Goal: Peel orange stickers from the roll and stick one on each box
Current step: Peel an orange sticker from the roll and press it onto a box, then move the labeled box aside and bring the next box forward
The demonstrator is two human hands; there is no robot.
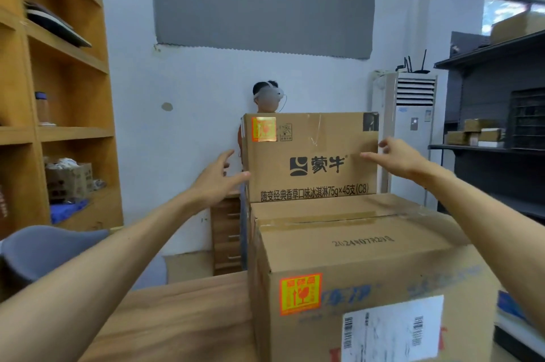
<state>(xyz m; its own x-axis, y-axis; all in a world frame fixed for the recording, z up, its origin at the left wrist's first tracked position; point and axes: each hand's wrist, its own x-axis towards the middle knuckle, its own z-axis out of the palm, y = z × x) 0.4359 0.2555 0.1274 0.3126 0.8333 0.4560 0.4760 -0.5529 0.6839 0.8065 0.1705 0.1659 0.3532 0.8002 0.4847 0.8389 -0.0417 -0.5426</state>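
Two cardboard boxes are stacked on the wooden table (177,311). The upper box (312,155) sits at the back with dark printed characters and an orange sticker (264,129) at its top left corner. The lower box (368,267) is nearer and carries an orange sticker (300,294) on its front, beside a white shipping label (392,329). My left hand (216,180) reaches with spread fingers to the upper box's left edge. My right hand (395,156) reaches with straight fingers to its right edge. Neither hand holds anything. The sticker roll is not in view.
A person wearing a headset (267,96) stands behind the upper box. Wooden shelves (59,114) line the left wall and a dark metal rack (495,114) with small boxes fills the right. A grey chair (44,249) is at lower left, a white air conditioner (413,125) behind.
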